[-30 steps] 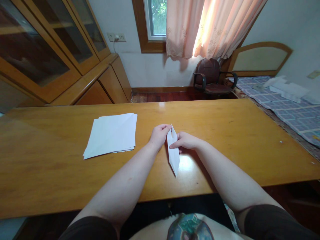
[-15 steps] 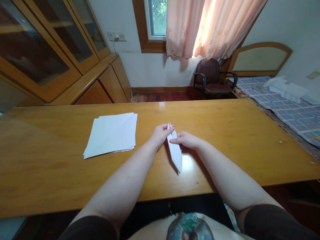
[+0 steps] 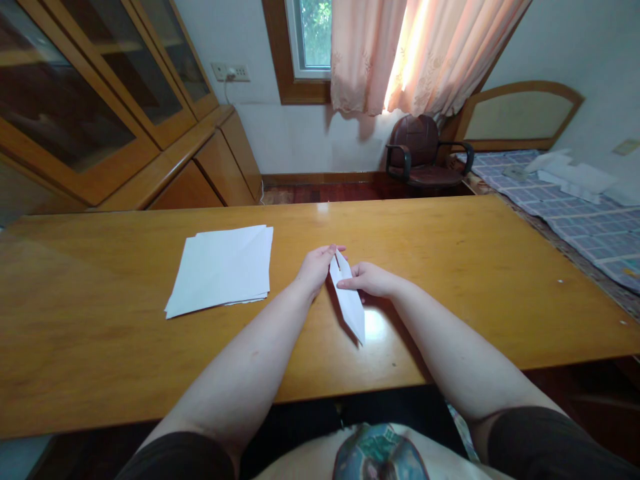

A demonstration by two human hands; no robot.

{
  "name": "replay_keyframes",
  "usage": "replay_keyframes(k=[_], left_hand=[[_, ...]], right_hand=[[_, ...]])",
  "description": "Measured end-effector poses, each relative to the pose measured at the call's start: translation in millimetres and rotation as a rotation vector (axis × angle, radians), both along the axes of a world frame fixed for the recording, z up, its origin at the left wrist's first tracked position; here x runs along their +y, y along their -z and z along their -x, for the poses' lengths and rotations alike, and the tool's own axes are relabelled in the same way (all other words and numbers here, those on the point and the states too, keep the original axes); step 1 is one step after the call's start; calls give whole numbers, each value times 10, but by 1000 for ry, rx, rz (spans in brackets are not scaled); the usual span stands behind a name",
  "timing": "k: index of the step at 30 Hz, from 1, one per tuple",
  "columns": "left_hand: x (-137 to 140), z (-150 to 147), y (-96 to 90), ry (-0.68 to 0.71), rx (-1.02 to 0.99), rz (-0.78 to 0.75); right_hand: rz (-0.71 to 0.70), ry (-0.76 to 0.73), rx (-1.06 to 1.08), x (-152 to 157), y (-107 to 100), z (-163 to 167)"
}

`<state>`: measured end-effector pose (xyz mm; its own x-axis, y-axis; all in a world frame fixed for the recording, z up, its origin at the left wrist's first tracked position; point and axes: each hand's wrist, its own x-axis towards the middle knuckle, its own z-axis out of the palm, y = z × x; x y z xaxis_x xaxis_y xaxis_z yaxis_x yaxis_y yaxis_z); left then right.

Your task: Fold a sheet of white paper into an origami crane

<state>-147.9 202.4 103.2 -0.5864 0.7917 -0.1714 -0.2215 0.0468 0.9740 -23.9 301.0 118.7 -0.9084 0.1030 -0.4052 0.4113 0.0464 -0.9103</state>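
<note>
A narrow piece of folded white paper (image 3: 351,309), pointed at both ends, is held up between my hands over the middle of the table. My left hand (image 3: 318,265) is closed at its far tip, with the thumb near the point. My right hand (image 3: 369,280) pinches the paper about halfway along, its thumb lying across the upper face and its fingers mostly hidden beneath. A dark slit shows between the folds near the far end. The near tip hangs free, pointing toward me.
On the wooden table (image 3: 440,267), left of my hands, lies a loose stack of white paper sheets (image 3: 223,270). A glass-fronted cabinet (image 3: 100,87) stands at the left. Beyond the far edge are a brown armchair (image 3: 423,150) and a bed (image 3: 545,193).
My left thumb has moved from the paper's upper face to its far tip. The two separated points at that end now appear closer together. My right hand keeps its hold.
</note>
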Motion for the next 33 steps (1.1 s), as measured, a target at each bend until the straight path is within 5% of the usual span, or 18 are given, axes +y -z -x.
replay_keyframes(k=[8,16,19,24,33], left_hand=[[4,35,38,85,-7,8],[-19,156,88,37,743,140],[-99,182,-27,207,1074,149],[-245,192,-168,620,1230,166],[-234,221,-205,703,1281,187]], right_hand=[[-287,159,63,134,122,34],[-827,199,9,203,147,56],[-856,205,46,195,148,60],[-863,86,200,234,162,51],[-874,28,233,357,132,22]])
